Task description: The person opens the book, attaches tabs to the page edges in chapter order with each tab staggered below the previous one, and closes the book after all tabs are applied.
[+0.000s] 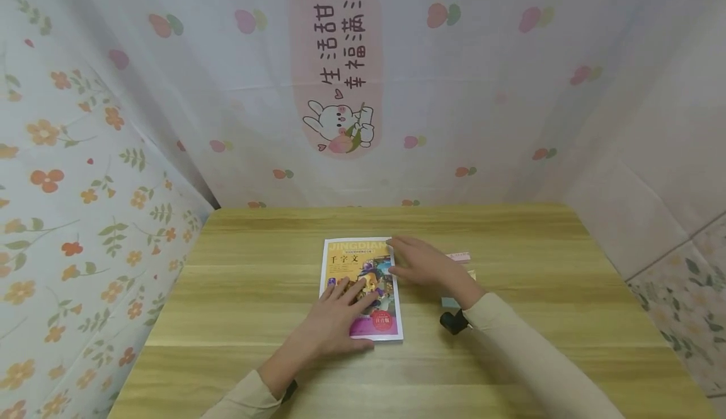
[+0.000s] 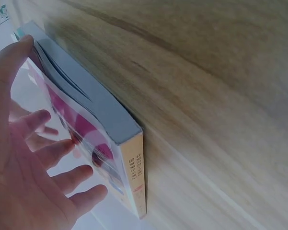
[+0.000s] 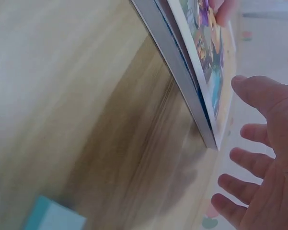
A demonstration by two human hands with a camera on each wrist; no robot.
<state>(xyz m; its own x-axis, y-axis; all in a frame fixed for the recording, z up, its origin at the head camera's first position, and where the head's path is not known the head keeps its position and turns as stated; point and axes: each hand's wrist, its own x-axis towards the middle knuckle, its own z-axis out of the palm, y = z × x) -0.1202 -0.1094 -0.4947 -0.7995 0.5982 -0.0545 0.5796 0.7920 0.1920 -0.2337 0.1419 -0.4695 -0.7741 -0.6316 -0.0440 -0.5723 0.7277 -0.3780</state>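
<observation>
A paperback book (image 1: 363,331) with a yellow and purple picture cover lies face up on the wooden table, and its cream spine (image 2: 135,175) shows in the left wrist view. My left hand (image 1: 331,326) is over its lower left part, fingers spread and fairly straight, the thumb by the bottom edge. Around the upper right edge is my right hand (image 1: 428,264), its fingers loosely extended and its fingertips close to the cover. In the right wrist view that hand (image 3: 259,158) appears apart from the book. Some page edges stand slightly parted.
Small pink, yellow and teal items (image 1: 450,302) lie beneath the right forearm, partly hidden. One teal-edged block (image 3: 55,218) shows in the right wrist view. The wooden table (image 1: 255,280) meets a printed curtain (image 1: 408,104) behind and a flowered cloth (image 1: 85,217) at left.
</observation>
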